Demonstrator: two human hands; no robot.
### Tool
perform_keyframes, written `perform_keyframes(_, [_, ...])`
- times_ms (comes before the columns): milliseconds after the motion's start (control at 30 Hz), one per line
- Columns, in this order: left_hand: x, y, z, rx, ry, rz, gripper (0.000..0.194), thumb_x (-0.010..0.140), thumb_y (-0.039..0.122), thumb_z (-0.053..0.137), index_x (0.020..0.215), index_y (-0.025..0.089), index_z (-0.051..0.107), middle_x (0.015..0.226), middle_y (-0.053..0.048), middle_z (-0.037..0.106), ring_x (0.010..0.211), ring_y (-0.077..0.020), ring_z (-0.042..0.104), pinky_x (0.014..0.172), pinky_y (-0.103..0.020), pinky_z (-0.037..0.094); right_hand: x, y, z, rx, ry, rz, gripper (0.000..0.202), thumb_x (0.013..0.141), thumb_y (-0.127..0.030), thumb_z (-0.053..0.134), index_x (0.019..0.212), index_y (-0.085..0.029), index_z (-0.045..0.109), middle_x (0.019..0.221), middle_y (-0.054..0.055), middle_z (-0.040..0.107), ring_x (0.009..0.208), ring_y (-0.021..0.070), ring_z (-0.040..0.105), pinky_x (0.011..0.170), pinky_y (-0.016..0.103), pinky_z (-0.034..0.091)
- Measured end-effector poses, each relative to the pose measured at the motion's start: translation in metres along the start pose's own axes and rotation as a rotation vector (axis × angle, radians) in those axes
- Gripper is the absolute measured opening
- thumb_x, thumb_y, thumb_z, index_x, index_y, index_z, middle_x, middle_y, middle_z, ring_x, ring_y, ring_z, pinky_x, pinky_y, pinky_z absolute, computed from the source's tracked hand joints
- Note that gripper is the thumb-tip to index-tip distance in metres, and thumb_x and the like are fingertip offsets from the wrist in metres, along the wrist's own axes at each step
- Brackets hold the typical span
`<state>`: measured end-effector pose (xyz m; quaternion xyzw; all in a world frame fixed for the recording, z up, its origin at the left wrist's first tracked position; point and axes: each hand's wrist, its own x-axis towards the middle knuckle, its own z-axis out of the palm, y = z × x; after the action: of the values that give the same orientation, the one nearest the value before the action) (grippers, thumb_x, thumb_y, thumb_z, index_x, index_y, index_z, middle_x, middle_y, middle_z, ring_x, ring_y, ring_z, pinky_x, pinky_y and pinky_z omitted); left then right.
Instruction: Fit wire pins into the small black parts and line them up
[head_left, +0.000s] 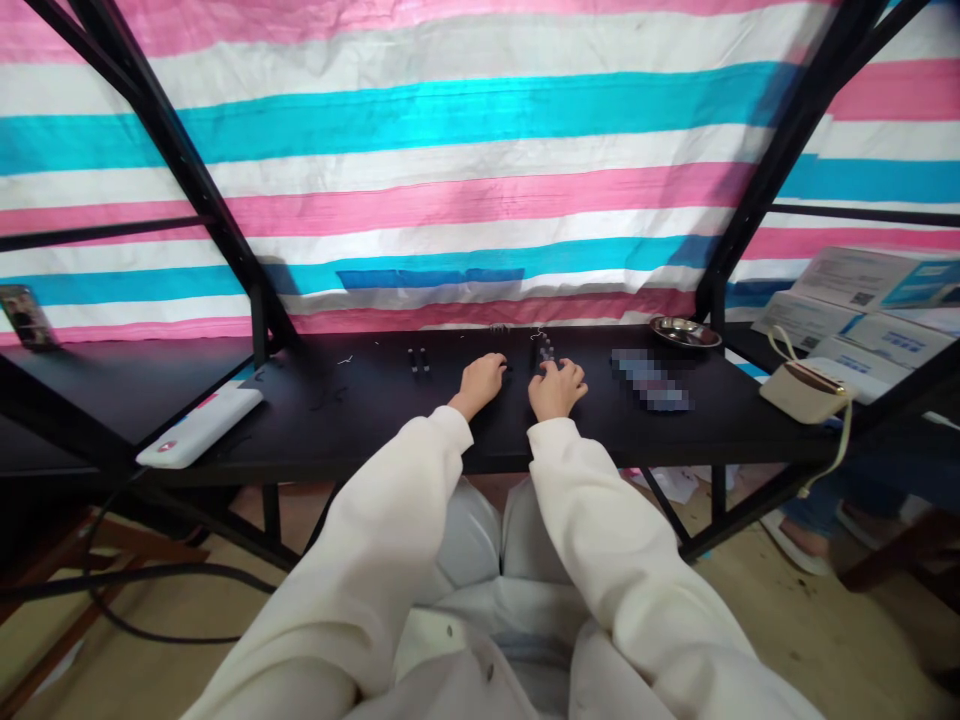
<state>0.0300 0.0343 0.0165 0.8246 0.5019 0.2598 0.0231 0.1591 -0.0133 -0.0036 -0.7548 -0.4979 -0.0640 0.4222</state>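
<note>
Head view, small greyish pieces [547, 349], clustered, just beside right hand [556, 389]

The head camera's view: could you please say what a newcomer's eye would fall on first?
A pink, white and blue striped sheet probably draws the eye first, behind the black table. Next come the left hand and right hand, near the table's middle. A shiny metal dish sits at its back right.

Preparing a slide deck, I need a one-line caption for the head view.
Left hand and right hand near small pieces on a black table, striped sheet behind.
</note>
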Motion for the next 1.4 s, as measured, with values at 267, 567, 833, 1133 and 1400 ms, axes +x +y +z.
perform_keyframes(267, [-0.022, -0.033, 0.001, -0.594, 0.286, -0.408, 0.023, 0.079, 0.025, 0.055, 0.097, 0.014, 0.064, 0.081, -0.006, 0.067, 0.061, -0.0111, 0.059, 0.063, -0.024, 0.048, -0.003, 0.005, 0.009, -0.109, -0.168, -0.014, 0.029, 0.073, -0.021, 0.049, 0.095, -0.011, 0.066, 0.107, 0.022, 0.054, 0.106, 0.0361, 0.040, 0.084, 0.056, 0.029])
perform_keyframes(567, [-0.031, -0.031, -0.001, -0.863, 0.328, -0.401, 0.025, 0.076, 0.026, 0.058, 0.095, 0.011, 0.063, 0.078, -0.006, 0.066, 0.046, -0.0056, 0.051, 0.050, -0.020, 0.044, 0.000, 0.002, 0.004, 0.035, -0.198, -0.174, 0.019, 0.081, -0.022, 0.042, 0.089, -0.017, 0.059, 0.096, 0.013, 0.058, 0.095, 0.0261, 0.050, 0.084, 0.043, 0.035])
perform_keyframes(833, [-0.031, -0.027, -0.006, -0.983, 0.246, -0.394, 0.027, 0.076, 0.024, 0.057, 0.098, 0.011, 0.063, 0.084, -0.008, 0.067, 0.047, -0.0048, 0.050, 0.045, -0.018, 0.039, 0.000, -0.004, 0.005, 0.518, -0.359, -0.369, 0.022, 0.090, -0.028, 0.026, 0.102, -0.018, 0.042, 0.077, 0.003, 0.057, 0.069, 0.0147, 0.054, 0.072, 0.027, 0.041])
perform_keyframes(1133, [-0.031, -0.028, -0.005, -0.997, 0.212, -0.350, 0.027, 0.075, 0.025, 0.058, 0.097, 0.011, 0.064, 0.083, -0.008, 0.067, 0.045, -0.0049, 0.050, 0.041, -0.018, 0.036, 0.000, -0.002, 0.008, 0.714, -0.287, -0.364, 0.017, 0.089, -0.033, 0.032, 0.093, -0.020, 0.041, 0.068, -0.001, 0.051, 0.062, 0.0125, 0.051, 0.066, 0.025, 0.041])
perform_keyframes(1400, [-0.032, -0.028, -0.005, -1.079, 0.143, -0.285, 0.032, 0.074, 0.030, 0.061, 0.098, 0.010, 0.064, 0.081, -0.009, 0.067, 0.043, -0.0049, 0.049, 0.038, -0.018, 0.029, 0.004, -0.002, 0.018, 1.029, -0.329, -0.177, 0.025, 0.084, -0.046, 0.045, 0.084, -0.022, 0.042, 0.058, -0.005, 0.049, 0.049, 0.0090, 0.044, 0.049, 0.022, 0.036])
